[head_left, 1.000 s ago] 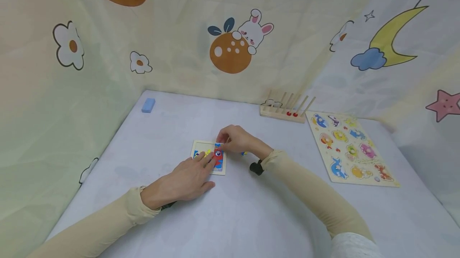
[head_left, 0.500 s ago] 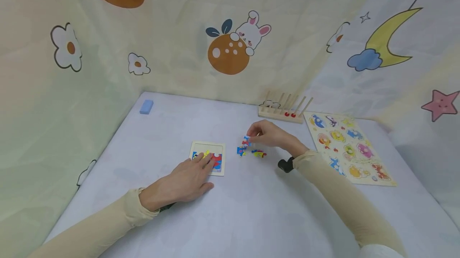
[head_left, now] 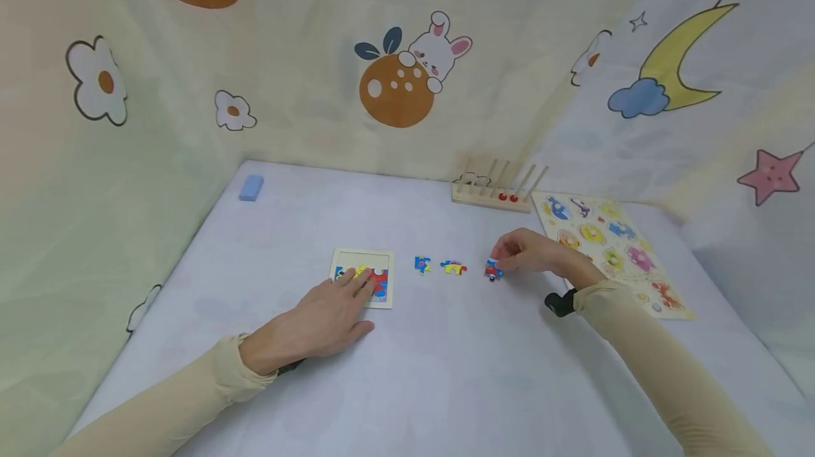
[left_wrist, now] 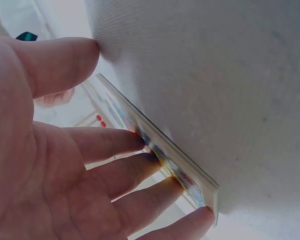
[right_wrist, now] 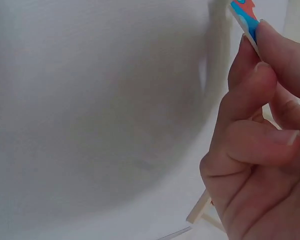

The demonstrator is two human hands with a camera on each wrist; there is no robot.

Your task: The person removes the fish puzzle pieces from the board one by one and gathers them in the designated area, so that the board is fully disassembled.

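My left hand [head_left: 325, 312] lies with straight fingers across a small framed jigsaw puzzle [head_left: 390, 294], its fingertips on the yellow, blue and red pieces inside; the upper part of the frame shows bare backing. In the left wrist view the fingertips [left_wrist: 172, 186] press along the puzzle frame [left_wrist: 202, 175]. Out to the right, my right hand [head_left: 531, 252] pinches a blue and red jigsaw piece [head_left: 493, 270] between thumb and fingers. The right wrist view shows that piece [right_wrist: 247, 17] gripped by its edge. Between the hands lie a blue jigsaw piece [head_left: 422, 264] and a yellow one [head_left: 454, 268].
A wooden peg rack [head_left: 490, 197] with red beads stands at the back. To the right lies a large animal peg board [head_left: 620, 252], partly behind the right hand and arm. A blue block [head_left: 251, 187] sits at the far left corner. Printed fabric walls [head_left: 305, 54] border the table.
My right hand has moved from the puzzle frame to the right, carrying the blue and red piece away from it and past the loose pieces. My left hand stays on the puzzle.
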